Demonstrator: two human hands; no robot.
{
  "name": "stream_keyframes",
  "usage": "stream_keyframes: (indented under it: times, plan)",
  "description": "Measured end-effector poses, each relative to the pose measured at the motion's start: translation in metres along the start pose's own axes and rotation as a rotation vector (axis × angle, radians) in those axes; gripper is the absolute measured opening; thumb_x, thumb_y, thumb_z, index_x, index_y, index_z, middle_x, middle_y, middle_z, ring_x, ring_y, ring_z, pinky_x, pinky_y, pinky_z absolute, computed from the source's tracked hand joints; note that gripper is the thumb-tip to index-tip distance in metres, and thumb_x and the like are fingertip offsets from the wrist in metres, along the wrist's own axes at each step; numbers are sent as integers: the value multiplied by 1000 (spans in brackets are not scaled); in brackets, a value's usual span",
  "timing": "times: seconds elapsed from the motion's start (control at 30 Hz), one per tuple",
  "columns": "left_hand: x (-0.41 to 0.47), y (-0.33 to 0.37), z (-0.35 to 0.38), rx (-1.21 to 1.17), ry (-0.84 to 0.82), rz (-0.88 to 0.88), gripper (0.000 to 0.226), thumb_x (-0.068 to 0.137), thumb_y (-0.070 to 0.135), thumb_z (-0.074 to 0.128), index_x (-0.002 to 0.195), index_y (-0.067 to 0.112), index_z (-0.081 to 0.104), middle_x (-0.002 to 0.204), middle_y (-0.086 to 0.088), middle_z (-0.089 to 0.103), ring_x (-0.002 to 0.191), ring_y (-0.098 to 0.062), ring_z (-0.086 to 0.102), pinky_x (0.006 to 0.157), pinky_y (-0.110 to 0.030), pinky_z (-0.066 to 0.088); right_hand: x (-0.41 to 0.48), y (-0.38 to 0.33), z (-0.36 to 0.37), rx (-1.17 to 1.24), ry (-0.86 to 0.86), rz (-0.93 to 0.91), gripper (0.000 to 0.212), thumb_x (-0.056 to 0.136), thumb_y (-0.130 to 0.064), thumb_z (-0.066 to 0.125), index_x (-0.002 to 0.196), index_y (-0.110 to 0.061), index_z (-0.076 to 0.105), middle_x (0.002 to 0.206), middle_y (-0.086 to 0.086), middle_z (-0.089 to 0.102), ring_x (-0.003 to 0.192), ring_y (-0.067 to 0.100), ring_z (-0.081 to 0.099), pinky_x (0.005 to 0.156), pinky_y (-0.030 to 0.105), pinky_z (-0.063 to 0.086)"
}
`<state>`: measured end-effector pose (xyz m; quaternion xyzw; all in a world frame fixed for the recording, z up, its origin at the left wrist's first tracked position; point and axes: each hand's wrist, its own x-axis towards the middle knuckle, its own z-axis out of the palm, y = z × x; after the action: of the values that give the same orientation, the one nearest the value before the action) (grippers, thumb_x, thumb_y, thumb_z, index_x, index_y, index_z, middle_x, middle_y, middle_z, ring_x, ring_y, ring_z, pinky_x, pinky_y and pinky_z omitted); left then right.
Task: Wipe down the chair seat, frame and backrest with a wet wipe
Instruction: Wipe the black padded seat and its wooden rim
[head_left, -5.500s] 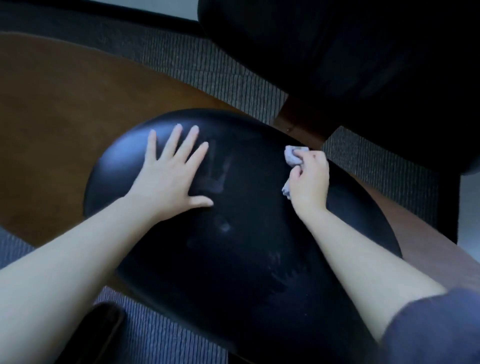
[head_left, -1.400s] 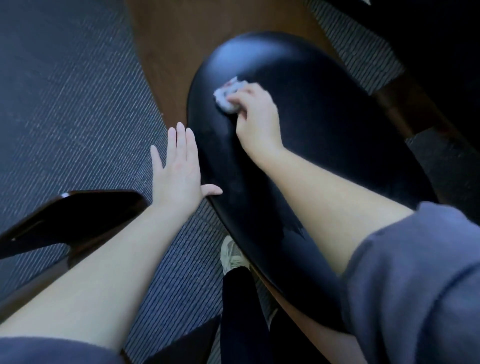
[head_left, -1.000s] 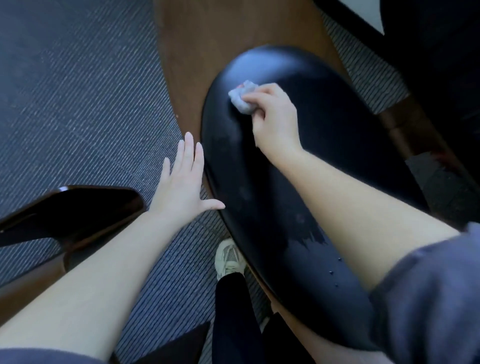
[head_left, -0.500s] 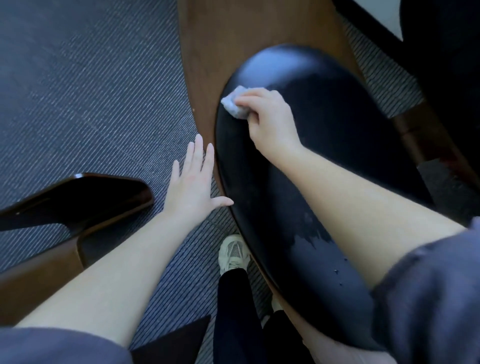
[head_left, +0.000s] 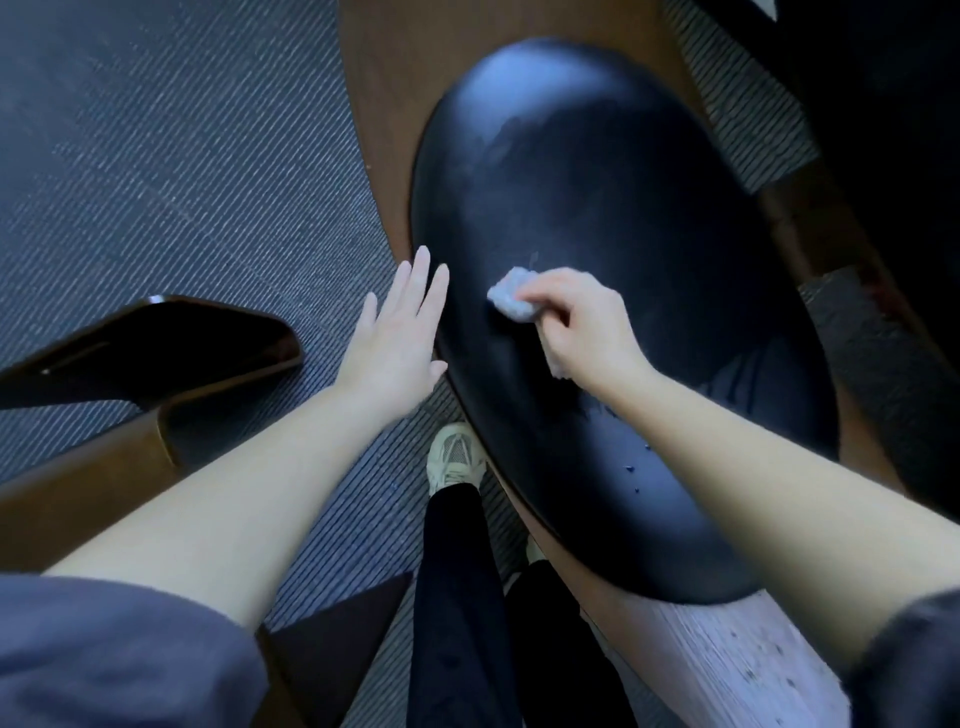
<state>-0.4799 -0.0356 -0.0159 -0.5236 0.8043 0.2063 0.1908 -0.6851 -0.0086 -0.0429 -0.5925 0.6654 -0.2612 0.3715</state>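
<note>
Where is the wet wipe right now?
In the head view, the wet wipe is pinched in the right hand against the black chair seat, mid-frame, close beside the open left hand at the seat's edge.

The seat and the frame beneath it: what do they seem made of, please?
The seat looks like black leather or vinyl: smooth, softly glossy, holding wet smears and droplets. The frame looks like brown wood, matte, with visible grain.
</note>
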Motion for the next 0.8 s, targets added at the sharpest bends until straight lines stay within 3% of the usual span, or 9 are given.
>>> stream_keyframes:
  times: [0.07,0.13,0.33,0.37,0.43,0.5,0.57,0.67,0.8]
  plan:
    - [3,6,3,6,-15,17,95,92,32,64,155,17,-6,162,-2,-19,150,-20,-8,121,-48,14,-1,1,14,57,79,30,38,78,10,50,98,-13,72,106,-4,62,93,11,58,79,15,46]
    - [4,10,6,-25,-35,-3,94,92,31,64,155,18,-5,162,0,-19,150,-18,-7,120,-48,13,-26,7,29,28,31,-13,37,75,11,49,95,-12,71,105,-1,62,96,20,58,84,26,47]
    - [-9,27,2,85,-86,49,96,90,38,64,155,15,-2,161,-11,-16,150,-26,-6,120,-46,14,-106,21,-2,-86,-391,-127,36,71,-4,37,85,-16,68,92,-1,61,86,25,52,80,30,42]
    - [-9,32,1,113,-90,73,96,90,39,64,155,15,-2,161,-14,-15,150,-28,-6,120,-46,14,-100,21,-10,-75,-351,-103,35,69,0,40,83,-15,69,90,0,61,86,26,54,80,28,42]
    - [-4,41,0,153,-85,115,97,90,40,65,155,15,-2,160,-17,-15,150,-32,-7,120,-46,14,-73,25,-26,-62,-54,33,39,66,8,43,83,-14,70,90,-1,60,91,25,57,79,22,38]
    - [5,46,3,205,-90,166,98,89,41,66,155,16,-2,160,-17,-17,149,-32,-9,121,-46,12,-45,32,-37,-53,203,327,42,72,9,40,91,-15,69,100,-3,55,96,20,54,73,19,39]
    - [16,48,5,275,-101,224,101,86,43,68,156,17,-1,160,-16,-17,149,-33,-11,120,-48,10,-44,33,-25,-42,241,451,39,71,10,38,90,-10,67,106,3,57,93,24,55,70,28,46]
    - [27,47,1,334,-142,275,103,83,48,69,156,19,1,160,-18,-17,149,-34,-13,120,-50,8,-90,33,9,-95,54,161,33,64,6,40,81,-9,64,98,4,64,91,33,56,79,38,42]
    - [35,54,-12,377,-196,322,103,83,54,66,156,18,2,160,-20,-16,149,-35,-12,121,-51,8,-123,48,-3,-163,-219,-24,28,76,5,48,92,-15,62,99,-1,58,85,24,45,70,43,48]
